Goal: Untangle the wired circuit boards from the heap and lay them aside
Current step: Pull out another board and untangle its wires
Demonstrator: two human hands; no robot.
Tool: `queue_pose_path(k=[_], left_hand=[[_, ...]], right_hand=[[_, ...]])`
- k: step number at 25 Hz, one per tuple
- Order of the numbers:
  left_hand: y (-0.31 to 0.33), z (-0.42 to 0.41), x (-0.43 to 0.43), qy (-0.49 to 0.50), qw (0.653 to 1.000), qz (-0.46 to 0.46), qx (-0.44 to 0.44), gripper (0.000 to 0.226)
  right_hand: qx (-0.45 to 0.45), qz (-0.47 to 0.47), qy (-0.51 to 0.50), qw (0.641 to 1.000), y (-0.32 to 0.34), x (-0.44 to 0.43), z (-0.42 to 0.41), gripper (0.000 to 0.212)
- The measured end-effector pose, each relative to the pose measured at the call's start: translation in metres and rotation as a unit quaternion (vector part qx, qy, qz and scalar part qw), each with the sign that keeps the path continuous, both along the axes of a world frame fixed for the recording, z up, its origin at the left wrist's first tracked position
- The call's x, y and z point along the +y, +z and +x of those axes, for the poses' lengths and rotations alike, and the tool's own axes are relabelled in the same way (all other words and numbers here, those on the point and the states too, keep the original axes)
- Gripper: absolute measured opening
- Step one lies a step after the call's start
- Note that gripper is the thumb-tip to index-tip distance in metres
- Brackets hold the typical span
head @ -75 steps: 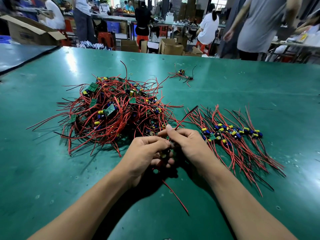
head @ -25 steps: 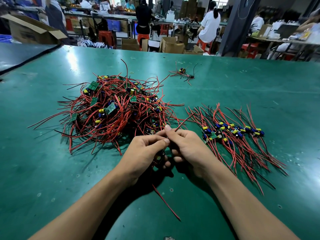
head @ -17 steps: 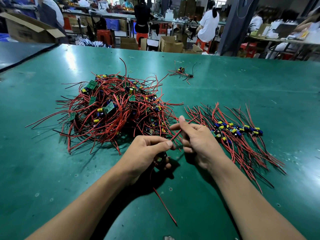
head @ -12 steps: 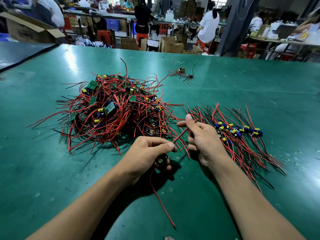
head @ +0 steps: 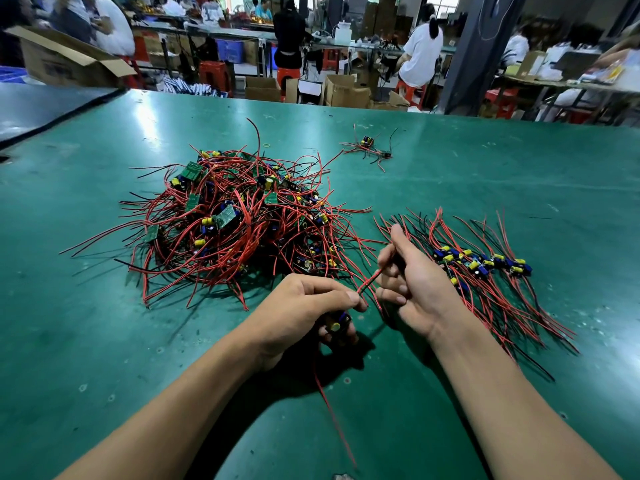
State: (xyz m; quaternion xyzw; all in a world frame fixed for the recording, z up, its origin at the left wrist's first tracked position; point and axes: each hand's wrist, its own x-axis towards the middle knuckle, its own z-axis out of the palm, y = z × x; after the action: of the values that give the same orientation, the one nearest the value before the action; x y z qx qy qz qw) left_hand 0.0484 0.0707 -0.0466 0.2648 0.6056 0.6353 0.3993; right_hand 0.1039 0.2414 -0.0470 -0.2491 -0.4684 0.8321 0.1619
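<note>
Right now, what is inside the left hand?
The left hand grips a circuit board; only its blue and yellow parts peek out. One red wire runs to the right hand, which pinches it; a second wire trails down. The board's rest is covered.

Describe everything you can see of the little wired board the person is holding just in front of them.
The held board is small and mostly hidden under the curled fingers of the left hand, which grips it just above the green table. Only a yellow-capped cylinder and a blue part show. One red wire runs straight from it to the right hand, which pinches it. A second red wire trails loose toward the viewer.
</note>
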Motion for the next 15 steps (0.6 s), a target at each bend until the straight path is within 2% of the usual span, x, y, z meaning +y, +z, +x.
queue_pose_path(k=[1, 5, 6, 8, 10, 11, 13, 15], left_hand=[[0.002, 0.001, -0.001, -0.009, 1.0, 0.001, -0.013, 0.013], [0.014, 0.001, -0.002, -0.011, 0.992, 0.064, -0.104, 0.012], [0.016, 0.0, -0.002, -0.002, 0.99, 0.086, -0.111, 0.011], [0.019, -0.004, -0.002, 0.032, 0.986, 0.125, -0.109, 0.013], [0.021, -0.007, -0.003, 0.079, 0.978, 0.155, -0.112, 0.017], [0.021, -0.008, -0.003, 0.101, 0.974, 0.166, -0.113, 0.018], [0.022, -0.009, -0.004, 0.137, 0.97, 0.175, -0.101, 0.016], [0.023, -0.009, -0.004, 0.166, 0.968, 0.173, -0.08, 0.013]], right_hand=[[0.01, 0.009, 0.008, 1.0, 0.0, -0.001, 0.0, 0.057], [0.036, 0.042, 0.057, 0.997, 0.0, -0.002, 0.001, 0.082], [0.032, 0.065, 0.059, 0.996, 0.0, -0.003, 0.001, 0.078], [0.027, 0.181, 0.052, 0.982, -0.004, -0.008, 0.001, 0.052], [0.034, 0.353, 0.05, 0.934, -0.009, -0.017, 0.001, 0.024], [0.036, 0.409, 0.048, 0.911, -0.011, -0.022, 0.0, 0.023], [0.04, 0.434, 0.047, 0.899, -0.012, -0.027, 0.001, 0.017], [0.047, 0.414, 0.049, 0.908, -0.009, -0.028, 0.005, 0.014]])
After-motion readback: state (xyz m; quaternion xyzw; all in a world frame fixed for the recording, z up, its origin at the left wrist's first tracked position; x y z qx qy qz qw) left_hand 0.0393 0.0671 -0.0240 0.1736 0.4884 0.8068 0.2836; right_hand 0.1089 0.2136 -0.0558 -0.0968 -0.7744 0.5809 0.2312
